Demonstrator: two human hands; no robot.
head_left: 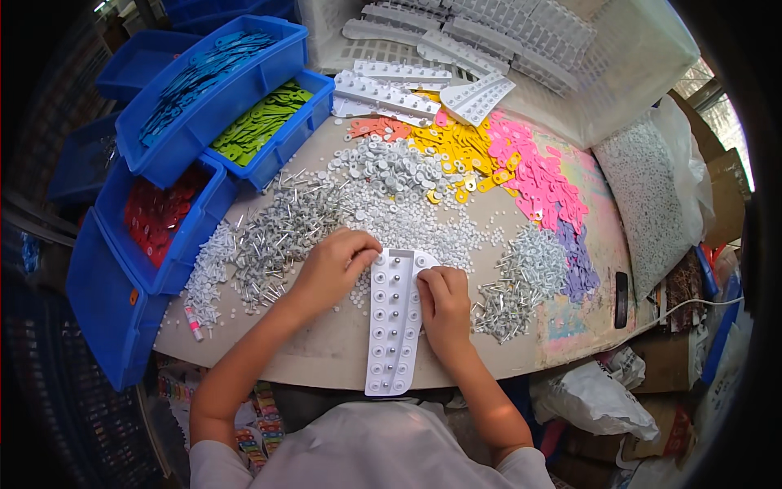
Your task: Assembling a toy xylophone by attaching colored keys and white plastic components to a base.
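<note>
Head view: two hands at a white plastic jig tray, low centre of frame.

Long white plastic tray with rows of round sockets [394, 322] lies on the pale round surface [326, 350], its near end overhanging the surface edge toward the person. Left hand [332, 265] rests with fingers curled at the tray's upper left corner, fingertips touching the heap of small white plastic washers [407, 220]; whether it pinches a washer, cannot tell. Right hand [445, 306] lies on the tray's right edge, fingers bent, tips pressing on the sockets; nothing visibly gripped. Pile of silver metal pins [281, 232] lies left of the left hand, a smaller pin pile [521, 281] right of the right hand. Yellow flat plastic tags [456, 143] and pink flat plastic tags [533, 175] sit upper centre-right. Blue plastic bins [204, 106] stand upper left.
</note>
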